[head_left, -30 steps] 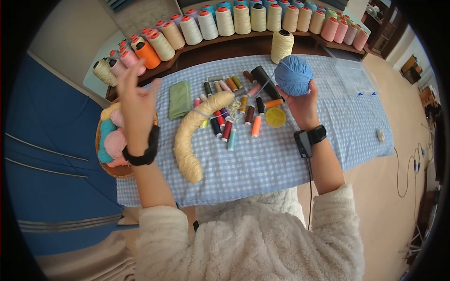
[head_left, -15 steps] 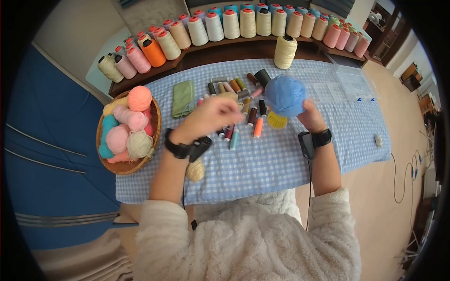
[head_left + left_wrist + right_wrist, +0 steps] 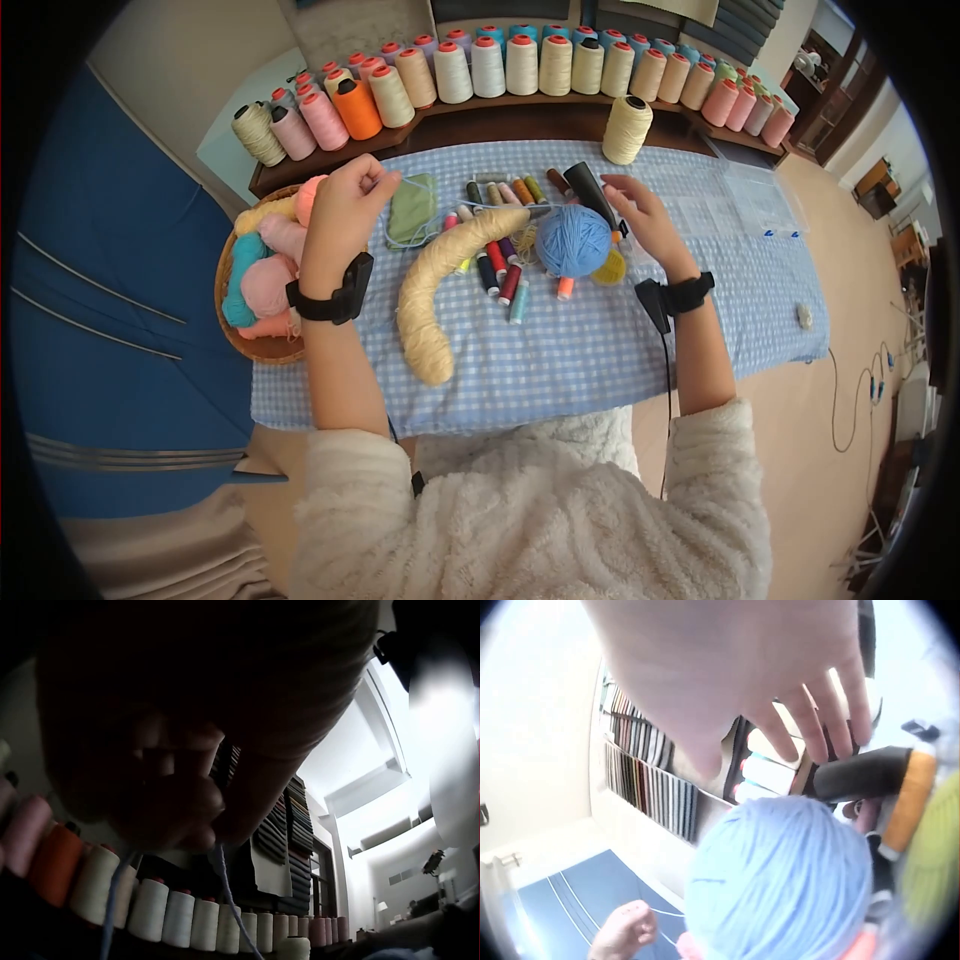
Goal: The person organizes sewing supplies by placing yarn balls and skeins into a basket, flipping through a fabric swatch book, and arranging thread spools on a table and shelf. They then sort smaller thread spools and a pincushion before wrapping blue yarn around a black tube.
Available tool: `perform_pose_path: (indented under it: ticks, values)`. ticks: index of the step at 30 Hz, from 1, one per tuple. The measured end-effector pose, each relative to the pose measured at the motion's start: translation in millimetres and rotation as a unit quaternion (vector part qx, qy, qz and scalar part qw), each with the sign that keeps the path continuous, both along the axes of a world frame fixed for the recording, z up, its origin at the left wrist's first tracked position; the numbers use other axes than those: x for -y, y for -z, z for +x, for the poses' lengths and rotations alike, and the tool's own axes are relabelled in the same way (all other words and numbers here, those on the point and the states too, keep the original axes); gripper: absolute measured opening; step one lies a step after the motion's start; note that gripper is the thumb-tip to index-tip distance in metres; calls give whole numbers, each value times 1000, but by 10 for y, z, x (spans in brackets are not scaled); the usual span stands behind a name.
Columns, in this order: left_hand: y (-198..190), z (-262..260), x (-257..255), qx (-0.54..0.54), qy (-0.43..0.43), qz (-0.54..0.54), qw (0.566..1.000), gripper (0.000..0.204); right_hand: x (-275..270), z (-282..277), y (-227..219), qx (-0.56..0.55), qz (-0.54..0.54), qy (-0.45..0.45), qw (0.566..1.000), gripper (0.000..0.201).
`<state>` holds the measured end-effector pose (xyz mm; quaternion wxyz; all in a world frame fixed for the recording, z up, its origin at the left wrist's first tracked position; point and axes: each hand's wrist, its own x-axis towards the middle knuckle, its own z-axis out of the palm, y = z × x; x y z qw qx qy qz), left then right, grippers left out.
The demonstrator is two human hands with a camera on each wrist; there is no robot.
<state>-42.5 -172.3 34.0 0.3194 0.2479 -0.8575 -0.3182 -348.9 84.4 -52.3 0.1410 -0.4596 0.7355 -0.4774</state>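
Observation:
My left hand (image 3: 345,215) is raised near the basket and pinches a light-blue yarn strand; in the left wrist view the strand (image 3: 234,900) hangs in two lengths from the fingertips. My right hand (image 3: 648,222) has its fingers spread and holds nothing. Just left of it is the blue yarn ball (image 3: 573,242), overlapping the small thread spools in the head view. In the right wrist view the ball (image 3: 780,881) lies beyond the spread fingers (image 3: 806,724), apart from them. A curved cream skein (image 3: 425,300) rests on the checked cloth between the hands.
Several small spools (image 3: 508,285), a black cone (image 3: 590,192), a yellow disc (image 3: 610,267) and a green cloth (image 3: 412,212) lie mid-table. A wicker basket (image 3: 268,352) of yarn balls stands left. A cream thread cone (image 3: 627,130) and clear plastic box (image 3: 765,200) are farther back.
My right hand has let go of the blue ball, which is now lower and farther left. My left hand crossed in toward the middle, then moved back left, drawing the strand with it.

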Motion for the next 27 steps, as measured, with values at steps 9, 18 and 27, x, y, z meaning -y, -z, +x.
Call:
perform_pose_path:
  ticks: [9, 18, 27]
  values:
    - [87, 2, -31, 49, 14, -34, 998, 23, 477, -149, 60, -311, 285, 88, 902, 54]
    - [66, -148, -70, -77, 45, -79, 993, 17, 342, 72, -429, 117, -55, 36, 991, 40]
    - [23, -271, -374, -207, 344, 325, 856, 13, 517, 1120, -960, 427, -87, -261, 861, 52]
